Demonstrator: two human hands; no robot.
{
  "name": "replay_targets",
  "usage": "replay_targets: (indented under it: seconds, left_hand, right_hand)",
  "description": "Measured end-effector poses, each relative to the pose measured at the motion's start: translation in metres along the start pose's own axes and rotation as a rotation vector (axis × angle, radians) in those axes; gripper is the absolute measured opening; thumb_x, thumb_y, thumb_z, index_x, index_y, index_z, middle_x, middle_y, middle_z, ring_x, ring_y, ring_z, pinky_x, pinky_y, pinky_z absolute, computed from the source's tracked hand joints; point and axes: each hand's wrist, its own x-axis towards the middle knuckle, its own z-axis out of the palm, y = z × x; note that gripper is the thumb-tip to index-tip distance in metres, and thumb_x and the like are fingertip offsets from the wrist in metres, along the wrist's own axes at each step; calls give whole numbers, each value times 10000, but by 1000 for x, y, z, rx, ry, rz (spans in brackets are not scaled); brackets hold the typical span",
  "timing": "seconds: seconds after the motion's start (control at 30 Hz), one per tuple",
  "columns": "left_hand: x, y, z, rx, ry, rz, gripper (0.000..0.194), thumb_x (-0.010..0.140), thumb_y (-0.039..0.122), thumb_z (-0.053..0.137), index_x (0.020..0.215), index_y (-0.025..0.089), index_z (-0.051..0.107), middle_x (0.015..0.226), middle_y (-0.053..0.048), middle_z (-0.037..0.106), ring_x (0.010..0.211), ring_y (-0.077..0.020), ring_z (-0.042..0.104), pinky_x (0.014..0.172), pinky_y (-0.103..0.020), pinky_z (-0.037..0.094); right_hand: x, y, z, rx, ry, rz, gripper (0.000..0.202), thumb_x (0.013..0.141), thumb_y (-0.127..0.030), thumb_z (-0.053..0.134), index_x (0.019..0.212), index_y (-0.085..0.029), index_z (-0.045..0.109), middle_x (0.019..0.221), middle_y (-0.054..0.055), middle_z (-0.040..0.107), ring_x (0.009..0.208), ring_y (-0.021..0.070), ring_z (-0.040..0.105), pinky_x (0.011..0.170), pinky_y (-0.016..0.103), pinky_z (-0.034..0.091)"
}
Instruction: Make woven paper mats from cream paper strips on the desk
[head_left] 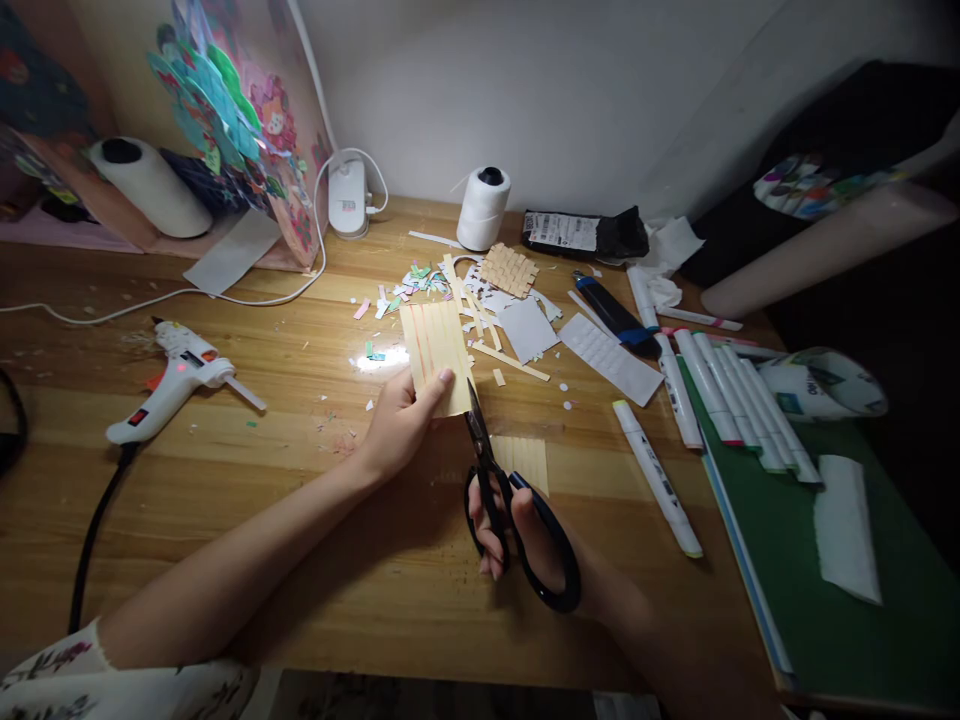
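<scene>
My left hand [401, 425] pinches a pale yellow card [435, 345] with reddish lines, its thumb on top near the lower right corner. Black-handled scissors [486, 455] are in my right hand [525, 530], with thumb and fingers through the loops. Their blades point up and meet the card's right edge near its bottom corner. Another pale striped piece [521, 460] lies on the table, partly behind the scissors. Beyond the card are thin yellow strips [476, 305], a woven tan piece [508, 270] and coloured paper scraps [412, 283].
On the wooden table [337, 590], a glue gun [176, 380] lies at left with its black cord. A thread spool [484, 210] stands at the back. Markers [739, 400], one loose marker [656, 480] and a blue-black cutter [615, 315] lie at right.
</scene>
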Motion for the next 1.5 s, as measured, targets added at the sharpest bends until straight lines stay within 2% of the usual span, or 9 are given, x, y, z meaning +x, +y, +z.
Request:
replay_targets:
  seconds: [0.17,0.43,0.67,0.8,0.97,1.13,1.23,1.4,1.5]
  left_hand:
    - [-1,-1,0,-2,4,-17,322,832,444,537,766,133,591,640,-7,547,551,-114,458,470,-210,340]
    - [0,1,0,-13,20,-22,354,822,470,542,726,132,585,603,-7,533,519,-108,446,460,-213,347]
    - [-4,1,3,-72,-38,-30,340,833,447,535,887,122,619,795,-52,649,746,-178,592,616,-242,452]
    - [-4,1,3,-77,-63,-45,311,846,429,529,846,129,613,763,-45,644,831,-206,607,682,-258,463]
    - [-4,2,1,-125,-77,-92,329,835,446,539,876,128,616,771,-47,644,770,-194,599,630,-255,452]
    - [-7,4,2,-139,-141,-146,358,809,480,563,795,126,611,685,-38,620,687,-174,580,577,-245,437]
    - [-8,4,3,-154,-179,-169,364,806,486,568,798,125,605,671,-31,605,640,-154,558,557,-241,426]
    - [-9,5,4,-155,-164,-185,371,801,498,570,707,139,581,531,6,511,583,-147,524,531,-245,412]
    - [-10,4,6,-162,-179,-186,360,808,488,566,790,131,608,632,-18,587,609,-147,540,544,-245,417]
  right_hand:
    - [-1,-3,0,-39,7,-7,654,696,-821,336,844,-193,446,509,-86,401,414,71,418,457,213,430]
    - [-6,-14,4,-168,55,-47,523,808,-709,364,825,-194,445,544,-79,367,437,62,356,435,186,435]
    - [0,-3,4,-108,60,-93,607,740,-782,357,860,-194,449,542,-78,399,437,71,401,475,217,434]
    - [0,-5,2,-141,87,-62,591,744,-777,365,804,-193,437,514,-81,391,407,68,394,429,200,420]
    - [1,-3,0,-160,89,-66,574,752,-768,376,787,-196,423,458,-95,368,353,60,368,354,163,360]
    - [3,3,1,-133,110,-88,654,720,-817,318,843,-188,450,501,-83,397,404,71,420,439,196,423]
    - [4,6,0,-126,138,-63,675,694,-841,305,825,-192,437,488,-87,391,388,73,416,419,193,408]
    - [6,6,1,-146,146,-46,636,709,-819,340,801,-195,422,463,-94,378,358,66,390,368,176,362]
    - [7,6,3,-131,165,-77,673,675,-848,324,818,-199,426,472,-92,381,362,70,392,387,193,396]
